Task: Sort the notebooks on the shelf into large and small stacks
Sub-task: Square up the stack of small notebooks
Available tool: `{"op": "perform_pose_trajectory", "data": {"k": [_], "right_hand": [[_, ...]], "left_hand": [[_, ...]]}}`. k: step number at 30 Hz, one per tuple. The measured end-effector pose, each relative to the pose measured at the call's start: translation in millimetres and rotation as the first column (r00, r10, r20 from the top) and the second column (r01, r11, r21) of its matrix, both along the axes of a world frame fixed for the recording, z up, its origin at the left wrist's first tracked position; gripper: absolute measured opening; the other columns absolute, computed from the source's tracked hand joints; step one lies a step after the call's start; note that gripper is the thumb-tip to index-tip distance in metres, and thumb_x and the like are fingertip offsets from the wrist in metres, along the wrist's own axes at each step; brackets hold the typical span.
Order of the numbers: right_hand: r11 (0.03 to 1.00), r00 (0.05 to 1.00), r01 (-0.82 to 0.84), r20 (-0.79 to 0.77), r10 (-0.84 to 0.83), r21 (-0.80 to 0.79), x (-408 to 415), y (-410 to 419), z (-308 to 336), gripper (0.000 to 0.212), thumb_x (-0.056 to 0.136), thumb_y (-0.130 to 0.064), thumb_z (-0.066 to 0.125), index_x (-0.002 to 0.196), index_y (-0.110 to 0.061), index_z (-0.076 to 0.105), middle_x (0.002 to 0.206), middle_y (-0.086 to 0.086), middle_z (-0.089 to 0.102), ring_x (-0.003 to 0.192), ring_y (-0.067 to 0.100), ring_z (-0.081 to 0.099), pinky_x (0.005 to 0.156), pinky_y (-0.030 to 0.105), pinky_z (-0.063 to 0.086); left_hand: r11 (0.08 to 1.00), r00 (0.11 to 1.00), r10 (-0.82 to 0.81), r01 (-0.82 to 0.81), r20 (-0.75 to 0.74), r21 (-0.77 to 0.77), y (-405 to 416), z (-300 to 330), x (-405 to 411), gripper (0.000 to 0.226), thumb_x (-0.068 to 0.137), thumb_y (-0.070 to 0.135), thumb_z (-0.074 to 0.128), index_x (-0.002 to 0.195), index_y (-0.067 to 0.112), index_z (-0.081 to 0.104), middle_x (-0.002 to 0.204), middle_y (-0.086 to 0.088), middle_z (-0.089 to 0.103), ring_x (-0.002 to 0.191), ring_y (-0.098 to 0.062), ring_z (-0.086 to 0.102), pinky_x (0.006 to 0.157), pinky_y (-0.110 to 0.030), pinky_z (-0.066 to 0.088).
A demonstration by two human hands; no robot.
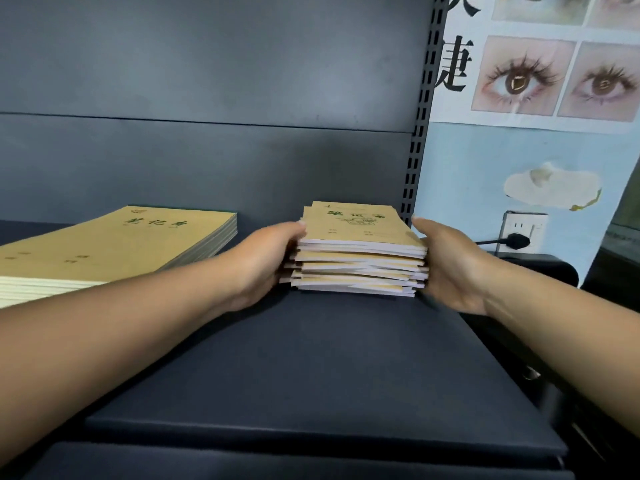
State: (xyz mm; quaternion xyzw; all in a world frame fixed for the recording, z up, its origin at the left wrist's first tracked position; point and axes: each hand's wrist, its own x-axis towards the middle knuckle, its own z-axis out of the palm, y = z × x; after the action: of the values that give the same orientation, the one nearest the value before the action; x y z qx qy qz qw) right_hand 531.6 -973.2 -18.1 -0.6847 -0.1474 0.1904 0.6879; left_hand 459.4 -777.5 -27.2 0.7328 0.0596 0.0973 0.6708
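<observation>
1. Left hand (263, 261) and right hand (450, 265) pressed flat against opposite sides of the small stack (360, 251), fingers straight, squaring it.
2. Small stack standing on the shelf (311, 358), right of the large stack (114, 244), well apart.
3. Probably light, floppy, slippery covers, ragged edges; best squeezed from both sides low down.

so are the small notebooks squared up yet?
No, the small stack is still ragged, edges jutting unevenly between the left hand and right hand.
</observation>
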Motion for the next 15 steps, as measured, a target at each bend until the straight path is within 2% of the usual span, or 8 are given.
{"op": "perform_pose_trajectory", "data": {"k": [1, 3, 4, 6, 8, 10, 12, 15], "right_hand": [[1.0, 1.0, 0.023, 0.0, -0.023, -0.001, 2.0, -1.0, 2.8, 0.043, 0.102, -0.036, 0.021, 0.102, -0.012, 0.056, 0.065, 0.0, 0.062, 0.052, 0.01, 0.058, 0.045, 0.017, 0.045], [0.996, 0.996, 0.087, 0.013, -0.087, 0.023, 7.1, -1.3, 7.1, 0.04, 0.102, -0.035, 0.023, 0.089, -0.014, 0.055, 0.072, 0.003, 0.057, 0.059, 0.013, 0.055, 0.041, 0.013, 0.045], [0.993, 0.994, 0.106, 0.007, -0.106, 0.048, 9.3, 0.4, 7.8, 0.039, 0.102, -0.034, 0.024, 0.085, -0.014, 0.054, 0.074, 0.003, 0.057, 0.061, 0.014, 0.056, 0.039, 0.012, 0.044], [0.986, 0.989, 0.146, -0.028, -0.144, 0.079, 10.8, 4.0, 7.3, 0.04, 0.101, -0.036, 0.025, 0.089, -0.012, 0.055, 0.078, 0.005, 0.061, 0.066, 0.016, 0.058, 0.044, 0.017, 0.047], [0.981, 0.986, 0.163, -0.057, -0.158, 0.107, 11.8, 6.9, 4.5, 0.042, 0.101, -0.038, 0.026, 0.098, -0.01, 0.057, 0.077, 0.005, 0.063, 0.065, 0.018, 0.06, 0.049, 0.022, 0.047], [0.972, 0.982, 0.177, -0.091, -0.165, 0.152, 15.3, 10.6, 0.5, 0.042, 0.1, -0.039, 0.028, 0.103, -0.011, 0.059, 0.067, 0.004, 0.067, 0.056, 0.017, 0.064, 0.043, 0.018, 0.046], [0.967, 0.98, 0.177, -0.127, -0.155, 0.182, 17.1, 15.2, -2.0, 0.039, 0.099, -0.041, 0.032, 0.098, -0.013, 0.059, 0.056, 0.002, 0.068, 0.046, 0.016, 0.065, 0.041, 0.019, 0.047], [0.961, 0.981, 0.154, -0.149, -0.122, 0.229, 21.1, 17.9, -2.5, 0.041, 0.097, -0.045, 0.035, 0.088, -0.012, 0.058, 0.05, 0.003, 0.066, 0.041, 0.017, 0.063, 0.038, 0.017, 0.045]], "left_hand": [[1.0, 1.0, 0.005, -0.005, -0.007, -0.023, 3.6, 2.5, 1.3, 0.038, 0.097, 0.032, 0.033, 0.114, 0.008, 0.058, 0.109, -0.006, 0.064, 0.093, -0.017, 0.059, 0.075, -0.022, 0.049], [0.996, 0.998, 0.057, -0.059, -0.038, -0.071, 8.7, 4.8, 9.3, 0.047, 0.096, 0.036, 0.035, 0.132, 0.007, 0.044, 0.129, -0.006, 0.054, 0.111, -0.017, 0.055, 0.084, -0.02, 0.044], [0.993, 0.996, 0.073, -0.077, -0.054, -0.085, 7.4, 6.4, 12.7, 0.049, 0.097, 0.036, 0.034, 0.137, 0.008, 0.039, 0.131, -0.005, 0.052, 0.109, -0.016, 0.055, 0.081, -0.018, 0.044], [0.989, 0.993, 0.069, -0.08, -0.09, -0.121, -1.5, 12.4, 14.9, 0.049, 0.098, 0.036, 0.03, 0.138, 0.008, 0.036, 0.128, -0.008, 0.054, 0.084, -0.012, 0.058, 0.058, -0.018, 0.05], [0.983, 0.99, 0.059, -0.08, -0.128, -0.167, -6.0, 14.9, 19.9, 0.05, 0.098, 0.039, 0.03, 0.135, 0.006, 0.04, 0.124, -0.013, 0.058, 0.07, -0.013, 0.059, 0.041, -0.018, 0.048], [0.973, 0.989, 0.051, -0.08, -0.14, -0.214, -2.7, 13.5, 29.0, 0.046, 0.096, 0.042, 0.033, 0.12, 0.009, 0.053, 0.1, -0.012, 0.07, 0.065, -0.017, 0.064, 0.043, -0.02, 0.049], [0.971, 0.987, 0.071, -0.101, -0.143, -0.217, 1.4, 7.8, 38.8, 0.04, 0.095, 0.044, 0.036, 0.088, 0.014, 0.062, 0.063, -0.003, 0.069, 0.052, -0.017, 0.064, 0.047, -0.021, 0.05], [0.976, 0.991, 0.034, -0.061, -0.129, -0.211, 5.1, -1.2, 50.4, 0.041, 0.095, 0.042, 0.037, 0.074, 0.016, 0.061, 0.053, 0.001, 0.065, 0.045, -0.016, 0.062, 0.046, -0.018, 0.049]]}}
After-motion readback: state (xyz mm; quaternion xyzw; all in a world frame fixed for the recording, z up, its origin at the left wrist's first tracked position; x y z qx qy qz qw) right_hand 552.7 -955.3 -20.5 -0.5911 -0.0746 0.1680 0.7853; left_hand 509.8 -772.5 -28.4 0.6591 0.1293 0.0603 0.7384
